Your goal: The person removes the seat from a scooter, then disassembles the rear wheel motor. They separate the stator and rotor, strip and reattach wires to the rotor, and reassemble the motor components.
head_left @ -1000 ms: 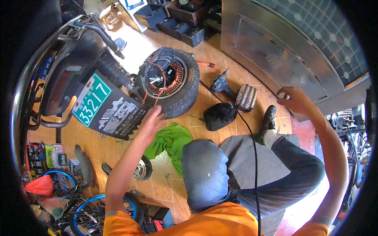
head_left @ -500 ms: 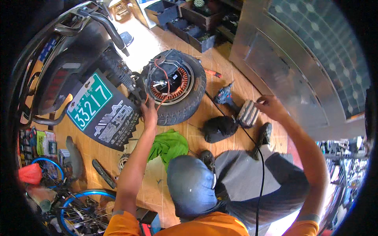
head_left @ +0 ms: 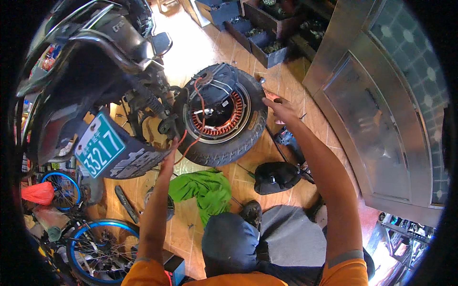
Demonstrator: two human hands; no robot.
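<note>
One tyre edge near right hand

Orange short-sleeved top with grey cuff bands; blue jeans, faded pale over one knee; a shoe, probably black, partly hidden.

floor: orange-brown tile | glare: upper left | door: grey metal, patterned panel

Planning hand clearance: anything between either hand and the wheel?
On the left, yes: in this view an orange-red wire hangs between the left hand and the wheel. Nothing visible separates the right hand from the tyre's right edge; contact is unclear.
</note>
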